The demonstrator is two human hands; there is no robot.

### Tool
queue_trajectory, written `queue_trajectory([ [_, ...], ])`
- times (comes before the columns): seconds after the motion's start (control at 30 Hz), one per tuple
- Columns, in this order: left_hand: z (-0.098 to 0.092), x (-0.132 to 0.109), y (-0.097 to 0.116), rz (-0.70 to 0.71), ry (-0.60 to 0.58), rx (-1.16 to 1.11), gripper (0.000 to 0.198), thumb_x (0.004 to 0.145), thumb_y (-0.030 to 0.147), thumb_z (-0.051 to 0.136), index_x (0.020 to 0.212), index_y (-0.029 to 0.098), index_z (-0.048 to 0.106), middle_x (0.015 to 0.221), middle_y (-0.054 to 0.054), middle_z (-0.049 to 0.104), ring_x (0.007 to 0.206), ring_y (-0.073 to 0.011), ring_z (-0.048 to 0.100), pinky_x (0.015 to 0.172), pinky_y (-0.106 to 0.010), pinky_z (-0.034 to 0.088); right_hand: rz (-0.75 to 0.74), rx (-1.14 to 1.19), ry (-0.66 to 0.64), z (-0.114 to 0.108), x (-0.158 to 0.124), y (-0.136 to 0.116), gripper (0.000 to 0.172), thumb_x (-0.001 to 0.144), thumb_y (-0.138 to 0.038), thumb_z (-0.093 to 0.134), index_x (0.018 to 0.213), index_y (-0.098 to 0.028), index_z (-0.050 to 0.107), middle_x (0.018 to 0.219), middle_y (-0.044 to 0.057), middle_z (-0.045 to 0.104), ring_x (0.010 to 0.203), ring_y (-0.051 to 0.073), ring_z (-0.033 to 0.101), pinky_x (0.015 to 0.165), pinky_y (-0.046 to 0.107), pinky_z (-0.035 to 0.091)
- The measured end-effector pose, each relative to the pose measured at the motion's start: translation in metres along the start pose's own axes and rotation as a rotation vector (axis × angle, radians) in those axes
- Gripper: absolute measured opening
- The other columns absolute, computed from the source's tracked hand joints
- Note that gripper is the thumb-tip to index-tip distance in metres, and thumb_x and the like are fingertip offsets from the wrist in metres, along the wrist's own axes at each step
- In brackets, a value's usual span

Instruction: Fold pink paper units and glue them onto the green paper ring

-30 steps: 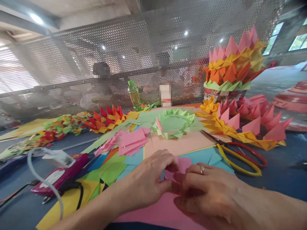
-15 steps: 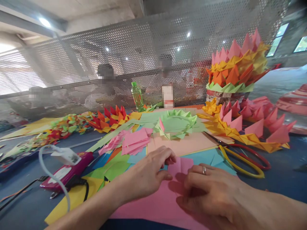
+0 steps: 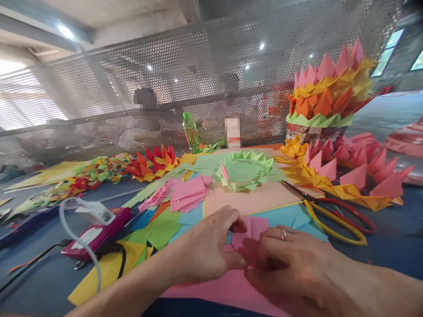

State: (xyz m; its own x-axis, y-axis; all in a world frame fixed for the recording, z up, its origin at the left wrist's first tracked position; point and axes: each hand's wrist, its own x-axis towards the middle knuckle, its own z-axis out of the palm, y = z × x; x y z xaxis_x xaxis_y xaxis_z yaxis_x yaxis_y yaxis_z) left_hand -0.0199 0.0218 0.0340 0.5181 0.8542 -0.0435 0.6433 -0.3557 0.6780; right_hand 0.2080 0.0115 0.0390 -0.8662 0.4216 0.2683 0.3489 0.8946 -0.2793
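A small creased piece of pink paper [image 3: 251, 228] lies between my hands, above a larger pink sheet [image 3: 211, 286]. My right hand [image 3: 294, 259], with a ring on one finger, has its fingers bent and closed on the small piece's right side; its fingertips are partly hidden. My left hand [image 3: 211, 246] is at the piece's left edge, fingers curved and thumb apart, with a gap between them. The thumb and index tips are close to or touching the paper. Beyond my hands stands a ring of folded light green paper [image 3: 246, 187] with one pink point.
Scissors [image 3: 330, 215] with yellow and red handles lie right. Pink slips [image 3: 189, 192] are stacked left, near a purple power strip [image 3: 95, 233] with cables. A folded-paper tower [image 3: 325, 101] and green bottle [image 3: 191, 134] stand behind, before a perforated metal screen [image 3: 109, 88].
My left hand has shifted slightly right, its thumb reaching further toward the right hand and the small paper's lower edge. My right hand stays closed on the paper. The view has shifted slightly.
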Motion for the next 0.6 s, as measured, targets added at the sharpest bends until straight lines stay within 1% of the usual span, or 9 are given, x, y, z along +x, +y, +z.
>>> queue_trajectory([
  [0.07, 0.0, 0.001, 0.0, -0.009, 0.008, -0.023, 0.037, 0.074, 0.022, 0.08, 0.102, 0.022, 0.057, 0.104, 0.002, 0.059, 0.095, -0.017, 0.055, 0.081, -0.029, 0.044, 0.006, 0.001, -0.008, -0.001, 0.0, 0.0, 0.025, 0.093, -0.014, 0.049, 0.09, -0.026, 0.071, 0.092, 0.006, 0.071, 0.081, 0.018, 0.067, 0.065, 0.025, 0.053],
  [0.2, -0.003, 0.005, 0.003, -0.06, 0.002, -0.048, 0.035, 0.07, 0.02, 0.08, 0.098, 0.02, 0.06, 0.1, 0.001, 0.06, 0.09, -0.0168, 0.055, 0.078, -0.028, 0.043, 0.022, -0.025, -0.097, -0.003, 0.0, -0.003, 0.026, 0.095, -0.015, 0.046, 0.093, -0.025, 0.071, 0.097, 0.008, 0.07, 0.086, 0.019, 0.067, 0.07, 0.027, 0.054],
  [0.27, -0.004, 0.007, 0.004, -0.088, 0.001, -0.061, 0.032, 0.068, 0.016, 0.079, 0.095, 0.019, 0.061, 0.097, 0.002, 0.06, 0.088, -0.0161, 0.054, 0.076, -0.027, 0.042, 0.029, -0.024, -0.121, -0.003, -0.001, -0.004, 0.026, 0.095, -0.015, 0.047, 0.096, -0.025, 0.071, 0.099, 0.008, 0.07, 0.087, 0.019, 0.067, 0.072, 0.027, 0.053],
  [0.4, -0.006, 0.01, 0.001, -0.122, 0.01, -0.094, 0.031, 0.065, 0.01, 0.076, 0.092, 0.019, 0.064, 0.092, 0.003, 0.058, 0.084, -0.0148, 0.052, 0.073, -0.025, 0.04, 0.031, 0.002, -0.111, -0.003, -0.001, -0.003, 0.024, 0.093, -0.014, 0.05, 0.093, -0.025, 0.071, 0.098, 0.007, 0.07, 0.086, 0.018, 0.066, 0.069, 0.026, 0.053],
  [0.53, -0.008, 0.012, -0.003, -0.146, 0.009, -0.106, 0.028, 0.067, 0.008, 0.072, 0.092, 0.019, 0.065, 0.085, 0.003, 0.055, 0.08, -0.0145, 0.05, 0.07, -0.025, 0.04, 0.015, 0.016, -0.067, -0.002, 0.002, 0.0, 0.021, 0.092, -0.014, 0.053, 0.087, -0.025, 0.071, 0.092, 0.006, 0.07, 0.081, 0.018, 0.066, 0.067, 0.026, 0.052],
  [0.6, -0.008, 0.013, -0.003, -0.15, 0.002, -0.097, 0.026, 0.068, 0.008, 0.069, 0.091, 0.019, 0.066, 0.084, 0.003, 0.054, 0.079, -0.0146, 0.049, 0.07, -0.025, 0.04, 0.007, 0.0, -0.067, -0.003, 0.003, 0.0, 0.021, 0.092, -0.014, 0.053, 0.086, -0.025, 0.07, 0.091, 0.006, 0.07, 0.08, 0.018, 0.066, 0.067, 0.026, 0.052],
])
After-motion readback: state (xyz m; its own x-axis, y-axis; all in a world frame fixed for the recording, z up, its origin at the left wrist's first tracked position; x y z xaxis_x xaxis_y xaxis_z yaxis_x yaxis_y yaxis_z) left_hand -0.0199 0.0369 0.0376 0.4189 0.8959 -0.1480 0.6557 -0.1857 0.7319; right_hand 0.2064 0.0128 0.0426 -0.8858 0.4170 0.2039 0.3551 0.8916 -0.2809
